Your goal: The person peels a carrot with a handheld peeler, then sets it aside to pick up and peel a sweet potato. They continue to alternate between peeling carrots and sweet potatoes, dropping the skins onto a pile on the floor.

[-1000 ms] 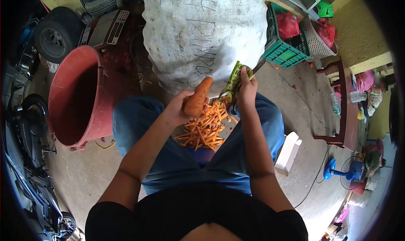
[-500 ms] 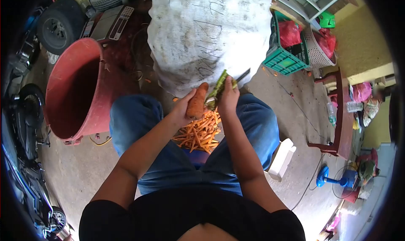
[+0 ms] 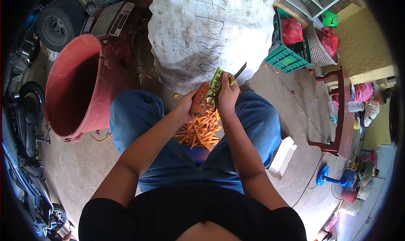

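Observation:
A thick orange carrot (image 3: 200,98) is gripped in my left hand (image 3: 184,107), slanted between my knees. My right hand (image 3: 228,95) is closed round a green peeler (image 3: 216,83), whose metal loop touches or lies right beside the carrot's right side. A dark knife-like blade (image 3: 241,70) sticks out past the same hand, pointing up and right; its handle is mostly hidden by my fingers. Below both hands lies a heap of orange carrot strips (image 3: 198,132), over a blue container (image 3: 199,156) mostly hidden by my legs.
A big white sack (image 3: 190,34) stands just ahead. At the left are a red tub (image 3: 93,89), a wheel (image 3: 57,28) and a motorcycle. To the right are a green crate (image 3: 289,59), a white basket (image 3: 311,47), a white box (image 3: 282,158) and a blue fan (image 3: 322,175).
The peeler has turned more upright, and its loop is now against or close beside the carrot. The blade has shifted slightly left and up with my right hand. My left hand still holds the carrot.

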The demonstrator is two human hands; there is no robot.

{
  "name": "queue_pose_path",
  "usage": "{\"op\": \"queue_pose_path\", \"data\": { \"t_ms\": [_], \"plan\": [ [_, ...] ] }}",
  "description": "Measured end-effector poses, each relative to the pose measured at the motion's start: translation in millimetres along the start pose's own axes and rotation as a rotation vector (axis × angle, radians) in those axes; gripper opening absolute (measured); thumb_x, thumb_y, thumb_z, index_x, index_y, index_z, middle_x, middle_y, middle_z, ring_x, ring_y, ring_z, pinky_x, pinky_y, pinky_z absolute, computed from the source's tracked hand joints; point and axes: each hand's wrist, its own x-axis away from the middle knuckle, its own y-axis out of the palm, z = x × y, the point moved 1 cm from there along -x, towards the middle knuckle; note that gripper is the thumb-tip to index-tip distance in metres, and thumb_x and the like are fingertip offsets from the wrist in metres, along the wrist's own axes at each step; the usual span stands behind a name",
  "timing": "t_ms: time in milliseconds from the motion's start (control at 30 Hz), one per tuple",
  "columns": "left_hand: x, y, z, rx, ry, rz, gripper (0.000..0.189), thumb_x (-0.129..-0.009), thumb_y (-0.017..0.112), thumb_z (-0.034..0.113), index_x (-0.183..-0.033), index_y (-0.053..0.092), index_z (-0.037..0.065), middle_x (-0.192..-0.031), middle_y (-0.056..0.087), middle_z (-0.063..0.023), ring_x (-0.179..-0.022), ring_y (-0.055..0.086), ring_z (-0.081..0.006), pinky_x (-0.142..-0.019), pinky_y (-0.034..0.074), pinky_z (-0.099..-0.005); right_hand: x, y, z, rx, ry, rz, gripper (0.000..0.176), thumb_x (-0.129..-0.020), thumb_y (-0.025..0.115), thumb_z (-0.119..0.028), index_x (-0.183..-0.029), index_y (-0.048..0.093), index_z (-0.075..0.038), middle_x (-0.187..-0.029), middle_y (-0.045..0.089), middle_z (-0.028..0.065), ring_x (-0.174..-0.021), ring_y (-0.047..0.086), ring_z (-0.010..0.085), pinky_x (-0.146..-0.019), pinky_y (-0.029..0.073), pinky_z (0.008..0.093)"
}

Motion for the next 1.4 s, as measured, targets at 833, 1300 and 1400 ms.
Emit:
{"op": "queue_pose_path", "data": {
  "t_ms": [833, 1300, 1400],
  "plan": [
    [6.7, 4.8, -4.7, -0.213, -0.126, -0.084, 0.037, -0.088, 0.030, 0.035, -0.106, 0.044, 0.005, -0.086, 0.054, -0.0084, -0.070, 0.057, -0.0170, -0.061, 0.049, -0.0322, -66.2, -56.5, 22.2, 0.659, -0.164, 0.440, 0.027, -0.081, 0.050, -0.020, -0.070, 0.053, 0.005, -0.057, 0.053, 0.0150, -0.049, 0.050, 0.0254, -0.049, 0.040, 0.0346],
    [1.8, -0.4, 4.9, -0.067, -0.105, 0.078, 0.038, -0.089, 0.027, 0.036, -0.103, 0.047, 0.006, -0.095, 0.055, -0.0072, -0.080, 0.057, -0.0184, -0.066, 0.048, -0.0331, 12.6, 11.2, -6.6, 0.515, -0.349, 0.035, 0.022, -0.083, 0.049, -0.018, -0.077, 0.052, 0.003, -0.059, 0.052, 0.0185, -0.051, 0.051, 0.0280, -0.049, 0.039, 0.0344],
    [5.8, -0.2, 8.8, -0.320, -0.170, -0.013, 0.040, -0.089, 0.028, 0.036, -0.103, 0.047, 0.004, -0.093, 0.055, -0.0077, -0.077, 0.057, -0.0168, -0.066, 0.048, -0.0310, -20.2, -11.1, 25.8, 0.599, -0.509, 0.158, 0.022, -0.081, 0.050, -0.017, -0.075, 0.053, 0.004, -0.059, 0.054, 0.0190, -0.050, 0.053, 0.0290, -0.047, 0.039, 0.0358]
  ]
}}
